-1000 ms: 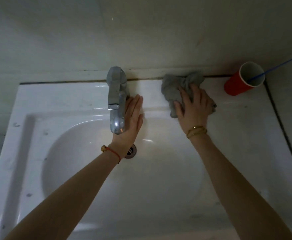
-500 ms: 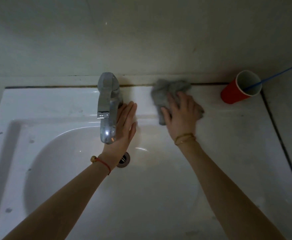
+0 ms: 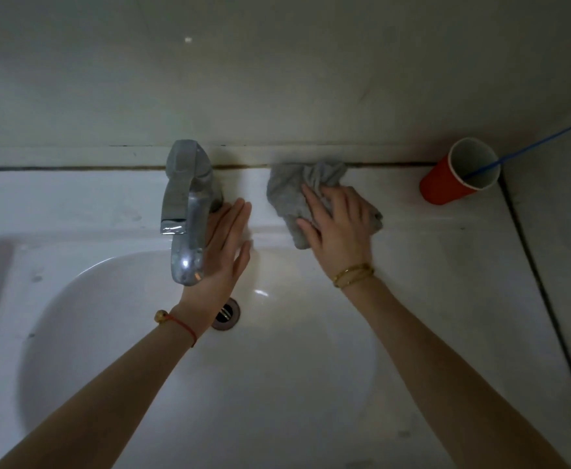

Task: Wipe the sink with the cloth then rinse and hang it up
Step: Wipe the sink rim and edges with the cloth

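The white sink [image 3: 84,204] fills my view, its back ledge running under both my hands and the basin dropping away below my wrists. Just to the left of my left hand [image 3: 221,245] stands the chrome faucet [image 3: 187,211]; that hand lies flat beside it, fingers straight and together, holding nothing, and has not shifted against the faucet over the last second. My right hand [image 3: 336,228] presses down on the grey cloth [image 3: 289,191], fingers spread across its bunched folds, so the cloth sits on the ledge mostly ahead of and left of my knuckles, up against the dark seam at the wall. A second ago the cloth lay nearer the red cup [image 3: 453,179]; now the cup is well to the right of my hand, so I judge the stroke is travelling left along the ledge toward the faucet. Wiping is under way; rinsing and hanging remain.
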Demonstrator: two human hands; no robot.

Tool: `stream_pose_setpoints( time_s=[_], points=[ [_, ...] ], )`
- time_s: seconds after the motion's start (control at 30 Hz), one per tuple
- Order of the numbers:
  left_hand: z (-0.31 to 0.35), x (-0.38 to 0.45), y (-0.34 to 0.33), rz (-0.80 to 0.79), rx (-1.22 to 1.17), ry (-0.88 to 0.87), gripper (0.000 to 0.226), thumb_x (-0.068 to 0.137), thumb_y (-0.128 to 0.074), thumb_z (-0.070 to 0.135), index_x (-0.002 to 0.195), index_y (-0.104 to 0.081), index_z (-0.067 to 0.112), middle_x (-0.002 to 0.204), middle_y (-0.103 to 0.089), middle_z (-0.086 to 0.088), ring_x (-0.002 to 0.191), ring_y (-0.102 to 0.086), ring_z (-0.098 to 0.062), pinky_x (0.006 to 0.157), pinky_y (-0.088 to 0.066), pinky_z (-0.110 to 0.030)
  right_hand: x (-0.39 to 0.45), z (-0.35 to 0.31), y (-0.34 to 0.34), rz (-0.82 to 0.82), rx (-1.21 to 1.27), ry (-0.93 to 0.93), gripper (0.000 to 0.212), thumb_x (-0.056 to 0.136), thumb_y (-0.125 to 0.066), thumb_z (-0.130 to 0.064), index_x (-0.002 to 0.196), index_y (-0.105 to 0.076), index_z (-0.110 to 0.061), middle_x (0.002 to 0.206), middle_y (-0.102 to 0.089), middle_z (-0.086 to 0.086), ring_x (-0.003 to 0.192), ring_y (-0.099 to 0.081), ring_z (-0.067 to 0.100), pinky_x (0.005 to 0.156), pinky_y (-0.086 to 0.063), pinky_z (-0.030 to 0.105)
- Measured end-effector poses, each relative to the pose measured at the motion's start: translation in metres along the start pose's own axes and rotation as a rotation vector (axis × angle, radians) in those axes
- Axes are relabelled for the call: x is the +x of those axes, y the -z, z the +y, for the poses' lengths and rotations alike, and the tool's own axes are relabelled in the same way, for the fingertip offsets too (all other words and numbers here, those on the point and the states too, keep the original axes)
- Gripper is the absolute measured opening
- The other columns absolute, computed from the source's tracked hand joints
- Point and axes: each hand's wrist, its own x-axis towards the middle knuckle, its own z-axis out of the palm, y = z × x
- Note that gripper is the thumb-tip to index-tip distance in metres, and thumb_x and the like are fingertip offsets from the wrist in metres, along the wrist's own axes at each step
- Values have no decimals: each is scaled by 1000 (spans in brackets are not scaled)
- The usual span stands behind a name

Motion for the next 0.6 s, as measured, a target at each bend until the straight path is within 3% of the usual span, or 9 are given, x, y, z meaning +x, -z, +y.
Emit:
stream_pose_setpoints(
  time_s=[0.07,0.23,0.3,0.43,0.6],
  points=[
    [-7,0,-2,7,12,-25,50,89,-63,-7,137,-48,-9,145,-47,-24,140,-35,-31,121,-6,-17,-4,25,4,-22,-34,37,52,94,-39,-52,135,-51,-23,120,-59,11,108,-55,33,91,-40,41],
    [-15,-2,-6,34,23,-79,57,86,-68,-6,139,-48,-6,147,-47,-18,139,-27,-9,121,-9,-14,-16,67,11,31,-83,-301,53,97,-34,-48,127,-57,-10,116,-57,20,107,-53,37,93,-40,44],
    [-16,-2,-9,31,11,-79,56,87,-66,-5,140,-47,-7,149,-44,-17,143,-21,-4,120,-6,-13,-14,42,6,39,-93,-277,52,97,-37,-47,129,-56,-11,115,-58,20,106,-55,37,91,-43,44],
    [-19,-1,-11,29,51,-48,53,90,-63,-1,140,-47,-5,148,-46,-20,142,-30,-20,122,-5,-18,-15,40,6,2,-21,-13,53,95,-40,-48,136,-50,-16,115,-59,16,103,-55,34,86,-44,42],
    [-21,-3,-15,87,6,-89,58,87,-66,-5,141,-47,-3,147,-46,-15,145,-13,7,120,-10,-12,-24,77,14,52,-81,-265,53,97,-36,-47,126,-58,-9,110,-59,21,101,-55,38,87,-44,43]
  ],
)
